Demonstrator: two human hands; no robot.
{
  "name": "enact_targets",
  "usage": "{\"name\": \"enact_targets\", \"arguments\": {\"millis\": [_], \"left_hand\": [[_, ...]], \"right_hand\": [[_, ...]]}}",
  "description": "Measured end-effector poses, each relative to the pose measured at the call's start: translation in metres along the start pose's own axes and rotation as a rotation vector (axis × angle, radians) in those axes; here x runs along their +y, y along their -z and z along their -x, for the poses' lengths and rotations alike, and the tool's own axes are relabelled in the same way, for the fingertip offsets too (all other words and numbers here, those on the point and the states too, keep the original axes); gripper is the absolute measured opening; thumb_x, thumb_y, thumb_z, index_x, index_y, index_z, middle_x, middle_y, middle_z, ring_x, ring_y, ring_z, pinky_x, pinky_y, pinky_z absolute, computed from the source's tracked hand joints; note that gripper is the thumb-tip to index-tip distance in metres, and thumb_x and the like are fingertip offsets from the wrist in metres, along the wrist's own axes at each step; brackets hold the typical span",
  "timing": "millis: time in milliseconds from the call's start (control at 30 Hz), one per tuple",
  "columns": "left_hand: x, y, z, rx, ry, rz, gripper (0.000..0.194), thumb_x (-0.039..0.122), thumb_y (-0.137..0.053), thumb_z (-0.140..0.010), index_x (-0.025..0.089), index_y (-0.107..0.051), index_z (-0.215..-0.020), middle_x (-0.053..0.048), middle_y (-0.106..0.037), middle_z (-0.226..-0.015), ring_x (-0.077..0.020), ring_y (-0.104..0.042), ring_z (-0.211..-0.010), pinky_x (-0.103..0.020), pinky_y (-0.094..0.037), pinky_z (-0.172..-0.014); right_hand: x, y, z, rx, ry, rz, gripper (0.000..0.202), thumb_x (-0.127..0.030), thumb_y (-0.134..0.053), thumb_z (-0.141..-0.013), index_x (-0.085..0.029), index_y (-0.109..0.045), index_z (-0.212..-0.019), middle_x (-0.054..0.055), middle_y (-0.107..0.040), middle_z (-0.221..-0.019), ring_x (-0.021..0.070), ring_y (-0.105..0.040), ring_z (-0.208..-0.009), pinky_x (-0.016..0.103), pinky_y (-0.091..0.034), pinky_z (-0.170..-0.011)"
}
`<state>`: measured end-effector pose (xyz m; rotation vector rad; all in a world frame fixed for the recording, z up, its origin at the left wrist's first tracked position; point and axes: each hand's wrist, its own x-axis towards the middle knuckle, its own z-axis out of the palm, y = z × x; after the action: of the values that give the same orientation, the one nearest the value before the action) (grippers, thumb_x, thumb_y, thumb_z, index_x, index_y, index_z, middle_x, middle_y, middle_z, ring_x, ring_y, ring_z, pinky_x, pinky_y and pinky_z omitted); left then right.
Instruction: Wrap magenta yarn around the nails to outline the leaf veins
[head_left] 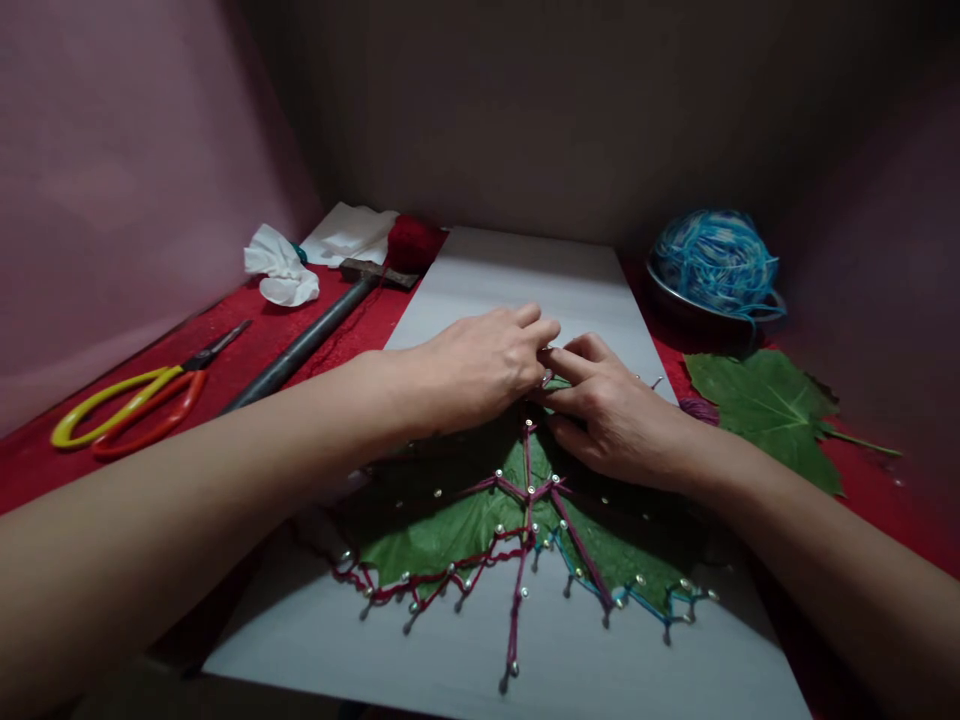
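A green leaf (442, 535) lies on a white board (360, 650), with several nails standing in and around it. Red yarn runs along its lower left edge, blue yarn along its lower right edge, and purple yarn down the middle and along the veins. Over the leaf's upper part, my left hand (499, 360) has its fingers bent together near a nail; whatever they hold is too small to make out. My right hand (600, 400) meets it there, its fingers closed around the same spot, their tips partly hidden.
On the red cloth (225, 350) at left lie scissors (150, 400), a hammer (315, 335), crumpled white paper (281, 265) and red yarn (412, 243). At right are a metal bowl (675, 295) with blue yarn (716, 260), purple yarn (699, 409) and another leaf (765, 400).
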<state>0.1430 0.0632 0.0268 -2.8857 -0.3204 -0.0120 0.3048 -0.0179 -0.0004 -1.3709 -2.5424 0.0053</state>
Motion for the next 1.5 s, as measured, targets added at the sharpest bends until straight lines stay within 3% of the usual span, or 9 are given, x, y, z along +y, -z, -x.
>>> {"name": "enact_targets", "arguments": {"millis": [200, 467, 833, 967, 1100, 1300, 1500], "left_hand": [[0.003, -0.006, 0.003, 0.101, -0.054, -0.061, 0.02, 0.018, -0.046, -0.087, 0.017, -0.065, -0.08, -0.01, -0.052, -0.091, -0.021, -0.044, -0.087, -0.032, -0.037, -0.071], [-0.009, -0.007, 0.003, 0.143, -0.015, 0.123, 0.025, 0.017, -0.037, -0.089, 0.019, -0.061, -0.095, -0.007, -0.049, -0.093, -0.0158, -0.045, -0.081, -0.026, -0.038, -0.067], [-0.008, -0.018, -0.013, 0.204, 0.058, 0.066, 0.018, 0.023, -0.047, -0.087, 0.018, -0.064, -0.087, -0.004, -0.059, -0.075, -0.0135, -0.048, -0.066, -0.024, -0.031, -0.055], [-0.012, -0.024, -0.02, 0.252, 0.229, 0.108, 0.019, 0.019, -0.049, -0.083, 0.017, -0.068, -0.085, -0.004, -0.066, -0.076, -0.0143, -0.055, -0.067, -0.024, -0.036, -0.059], [-0.021, -0.027, -0.021, 0.219, 0.448, 0.193, 0.02, 0.016, -0.051, -0.079, 0.017, -0.071, -0.083, -0.004, -0.07, -0.077, -0.015, -0.06, -0.07, -0.025, -0.041, -0.065], [-0.026, -0.029, -0.013, 0.187, 0.494, 0.249, 0.02, 0.017, -0.051, -0.08, 0.018, -0.071, -0.086, -0.005, -0.07, -0.081, -0.0148, -0.061, -0.074, -0.025, -0.042, -0.068], [-0.027, -0.035, -0.005, 0.253, 0.411, 0.167, 0.021, 0.019, -0.047, -0.084, 0.015, -0.067, -0.083, -0.007, -0.064, -0.087, -0.0166, -0.058, -0.082, -0.026, -0.042, -0.07]], "right_hand": [[0.002, 0.0, -0.001, -0.011, 0.018, -0.069, 0.019, -0.01, -0.052, -0.075, -0.015, -0.069, -0.082, 0.012, -0.054, -0.104, 0.0235, -0.039, -0.095, 0.041, -0.039, -0.086], [0.003, -0.002, 0.002, 0.008, -0.021, -0.018, 0.022, -0.011, -0.051, -0.075, -0.016, -0.07, -0.085, 0.013, -0.052, -0.106, 0.0258, -0.037, -0.098, 0.042, -0.039, -0.082], [0.008, 0.0, 0.005, -0.021, -0.084, 0.032, 0.024, -0.02, -0.053, -0.08, -0.023, -0.072, -0.093, 0.012, -0.05, -0.105, 0.0249, -0.037, -0.093, 0.041, -0.035, -0.08], [0.007, 0.001, 0.007, -0.031, -0.096, 0.029, 0.028, -0.023, -0.051, -0.082, -0.027, -0.071, -0.103, 0.012, -0.05, -0.103, 0.0255, -0.037, -0.093, 0.042, -0.033, -0.079], [0.007, 0.001, 0.007, -0.033, -0.086, 0.035, 0.032, -0.025, -0.05, -0.084, -0.028, -0.068, -0.109, 0.013, -0.05, -0.103, 0.026, -0.038, -0.094, 0.041, -0.032, -0.079], [0.008, 0.002, 0.007, 0.017, -0.053, 0.015, 0.029, -0.02, -0.05, -0.082, -0.024, -0.07, -0.102, 0.012, -0.054, -0.106, 0.0258, -0.04, -0.095, 0.041, -0.032, -0.078], [0.008, 0.001, 0.003, 0.091, -0.089, -0.023, 0.032, -0.018, -0.049, -0.082, -0.024, -0.069, -0.107, 0.009, -0.061, -0.101, 0.0248, -0.043, -0.091, 0.04, -0.03, -0.077]]}}
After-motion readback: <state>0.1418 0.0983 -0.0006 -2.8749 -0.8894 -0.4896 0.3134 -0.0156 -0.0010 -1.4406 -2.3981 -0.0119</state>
